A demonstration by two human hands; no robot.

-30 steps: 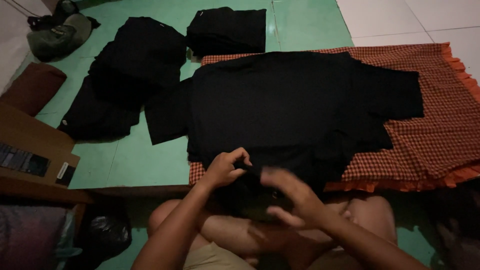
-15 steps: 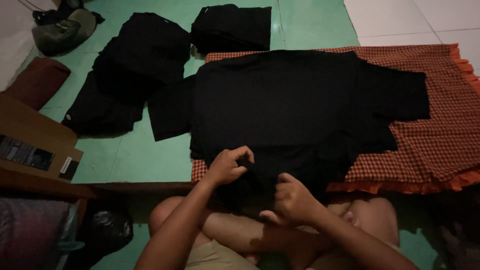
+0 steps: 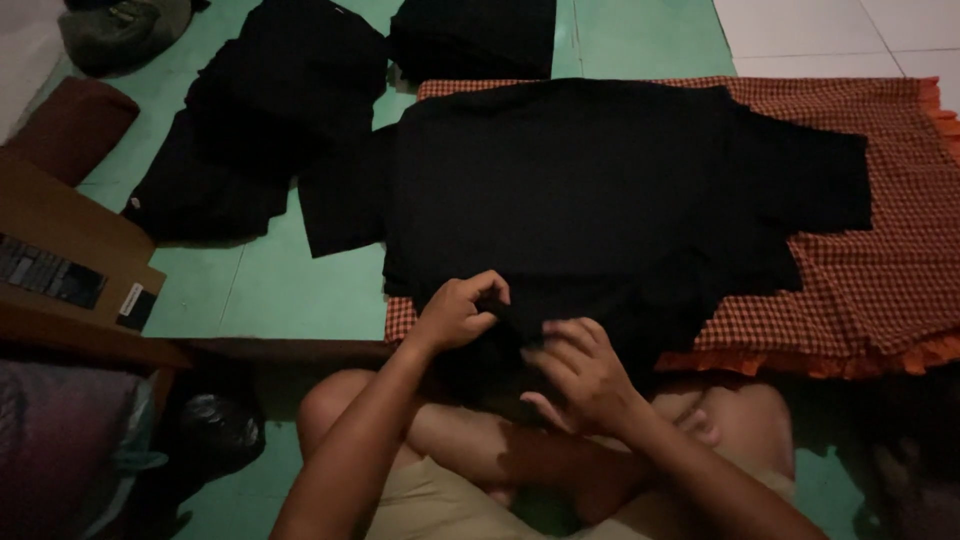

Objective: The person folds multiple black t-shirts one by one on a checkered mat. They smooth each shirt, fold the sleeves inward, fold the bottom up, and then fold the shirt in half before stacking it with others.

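Matt black cloth shirt [image 3: 600, 190] at centre; woven checked orange cloth [image 3: 880, 280] beneath, right; smooth green floor [image 3: 290, 290]; brown wood board [image 3: 60, 230], left.

Worn on the head, looking steeply down and forward over crossed legs to the left hand [image 3: 455, 315] and right hand [image 3: 580, 375] at the near hem of a black T-shirt [image 3: 600, 190]. Close enough to fill the middle of the frame with that shirt and its orange checked cloth [image 3: 880, 280], reaching out to the green floor [image 3: 290, 290], folded black garments [image 3: 270, 120] and a wooden desk edge [image 3: 70, 250] at left. Only one view, sharing nothing with another.
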